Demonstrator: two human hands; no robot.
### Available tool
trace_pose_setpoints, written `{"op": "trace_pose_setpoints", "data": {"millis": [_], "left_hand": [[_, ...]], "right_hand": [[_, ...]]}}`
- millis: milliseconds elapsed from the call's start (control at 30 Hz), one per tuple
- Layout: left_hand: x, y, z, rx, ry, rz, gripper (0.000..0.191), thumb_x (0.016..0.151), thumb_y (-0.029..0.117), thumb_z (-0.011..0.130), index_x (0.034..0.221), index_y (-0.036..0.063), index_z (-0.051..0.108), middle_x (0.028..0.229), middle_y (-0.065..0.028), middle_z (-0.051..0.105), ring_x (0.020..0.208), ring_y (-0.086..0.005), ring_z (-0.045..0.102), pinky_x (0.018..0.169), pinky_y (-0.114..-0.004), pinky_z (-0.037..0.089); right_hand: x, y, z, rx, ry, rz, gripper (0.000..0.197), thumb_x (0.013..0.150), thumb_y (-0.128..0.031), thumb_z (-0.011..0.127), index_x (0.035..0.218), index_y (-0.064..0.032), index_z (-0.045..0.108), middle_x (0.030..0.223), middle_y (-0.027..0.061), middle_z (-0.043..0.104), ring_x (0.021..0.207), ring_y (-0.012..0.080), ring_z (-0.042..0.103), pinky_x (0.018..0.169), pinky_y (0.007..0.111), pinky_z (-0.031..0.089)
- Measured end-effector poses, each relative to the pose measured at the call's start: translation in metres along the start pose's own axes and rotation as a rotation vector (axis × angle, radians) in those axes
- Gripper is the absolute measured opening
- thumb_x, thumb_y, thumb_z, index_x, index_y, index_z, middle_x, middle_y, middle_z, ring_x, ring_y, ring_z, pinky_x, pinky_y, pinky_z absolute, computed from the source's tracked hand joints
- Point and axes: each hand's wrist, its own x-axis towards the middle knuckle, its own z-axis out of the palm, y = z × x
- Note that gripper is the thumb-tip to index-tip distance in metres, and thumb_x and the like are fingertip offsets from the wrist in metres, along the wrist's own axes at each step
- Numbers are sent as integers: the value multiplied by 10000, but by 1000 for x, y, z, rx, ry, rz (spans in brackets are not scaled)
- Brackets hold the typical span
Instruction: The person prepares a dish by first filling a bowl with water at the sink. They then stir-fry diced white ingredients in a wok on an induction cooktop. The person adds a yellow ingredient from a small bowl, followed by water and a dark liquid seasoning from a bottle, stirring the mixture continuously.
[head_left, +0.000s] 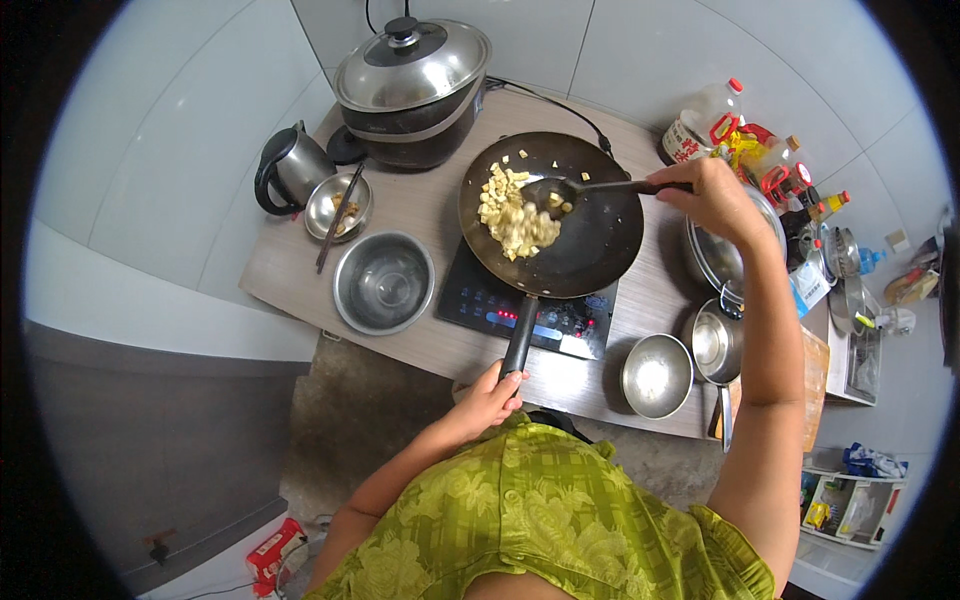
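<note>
My left hand (489, 401) grips the black handle of a dark wok (592, 255), which sits on a black induction cooker (480, 307) with red lights lit. My right hand (712, 196) is closed around the dark handle of a cooking spatula (611, 187), holding it from the wok's right side. The spatula's head is inside the wok, among small pale yellow diced pieces of food (506, 199). Most of the food lies in the wok's left half, partly blurred near the spatula; a few bits stick to the far wall.
Left of the wok are a metal basin (384, 319), a small bowl (319, 202) with food and chopsticks (340, 217), an electric kettle (304, 165) and a lidded cooker (412, 139). At right stand a steel bowl (657, 376), a saucepan (716, 341), a large lidded pan (701, 255) and bottles (799, 217).
</note>
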Motion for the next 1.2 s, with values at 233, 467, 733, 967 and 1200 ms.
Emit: {"op": "trace_pose_setpoints", "data": {"millis": [233,467,733,967,1200], "left_hand": [[0,-2,1,10,6,4,264,1018,286,411,1165,68,433,683,24,412,515,-20,311,436,-175,258],[-2,1,1,9,10,-7,234,1023,273,398,1154,83,441,674,29,404,518,-20,304,436,-176,253],[-1,-2,3,12,30,-17,233,1023,280,396,1149,89,440,669,32,407,506,-18,300,433,-173,250],[-2,5,4,20,18,-15,259,1021,299,404,1159,82,432,675,28,412,509,-16,304,434,-171,252],[-3,4,2,32,11,-16,274,1019,301,411,1176,78,425,687,28,415,520,-17,308,437,-171,249]], "right_hand": [[9,57,-15,78,59,463,232,855,-159,598,837,55,685,487,93,552,393,154,553,366,302,448],[63,63,27,174,-5,388,266,851,-228,650,850,36,685,568,83,592,468,151,585,421,295,495],[77,-18,37,-66,-85,-276,298,704,-86,732,991,-13,703,861,168,676,846,313,643,752,362,510],[2,-41,1,-307,-59,-244,298,685,-82,735,982,-90,720,855,121,593,825,309,608,743,404,498],[-81,-59,-35,-272,-23,-26,296,673,-20,697,965,-67,713,812,139,564,774,320,602,699,407,491]]}}
